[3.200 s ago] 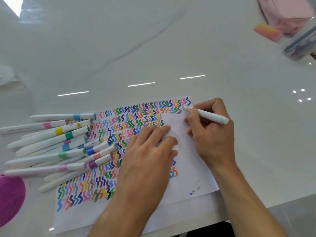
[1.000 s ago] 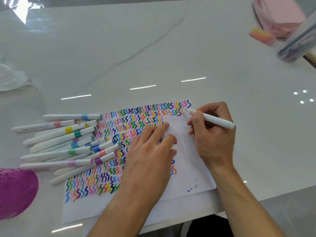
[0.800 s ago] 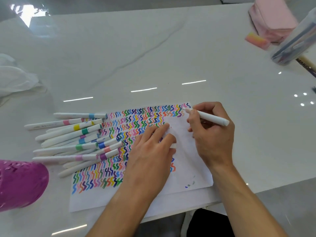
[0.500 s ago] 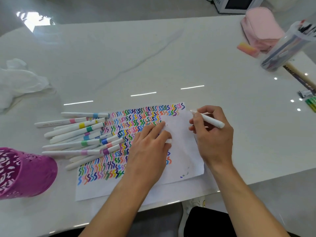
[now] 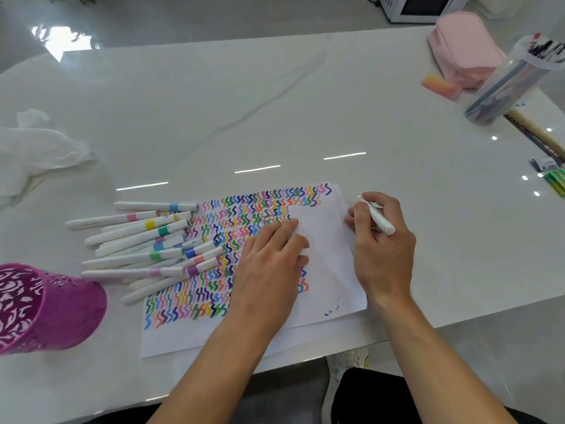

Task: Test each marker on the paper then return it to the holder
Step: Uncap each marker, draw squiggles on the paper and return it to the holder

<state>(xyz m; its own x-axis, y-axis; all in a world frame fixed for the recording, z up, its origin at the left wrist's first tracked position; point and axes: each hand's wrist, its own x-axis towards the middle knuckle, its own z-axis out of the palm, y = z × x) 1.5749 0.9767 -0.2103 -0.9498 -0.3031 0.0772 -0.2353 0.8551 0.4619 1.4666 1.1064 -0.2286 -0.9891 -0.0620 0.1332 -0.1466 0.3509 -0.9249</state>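
Nearest you, the sheet of paper [image 5: 331, 267] lies on the white marble worktop [image 5: 275, 117], its lower edge close to the worktop's near edge. Rows of short zigzag strokes in many colours fill its left and upper parts; the right part is mostly bare.

Your left hand [image 5: 269, 270] lies palm down on the middle of the paper, fingers spread and fairly straight, pressing the sheet. A small white piece [image 5: 304, 251] shows at the thumb tip; you cannot tell whether the hand grips it.

Your right hand [image 5: 382, 249] sits at the paper's right edge and pinches a white marker [image 5: 378, 218] between thumb and fingers. Its writing end points up and left, just past the paper's edge and over the worktop; contact cannot be judged.

To your left, the purple cut-out holder [image 5: 61, 307] sits near the worktop's near edge. Just beside it, a pile of white markers [image 5: 146, 240] with coloured bands lies loose, the capped ends overlapping the paper's left side.

Farther left is a crumpled white tissue [image 5: 39, 148]. At the far right stand a clear tub of pens [image 5: 513, 81], a pink pouch [image 5: 464, 50] and a pink-and-yellow eraser [image 5: 440, 87], well apart from the paper.
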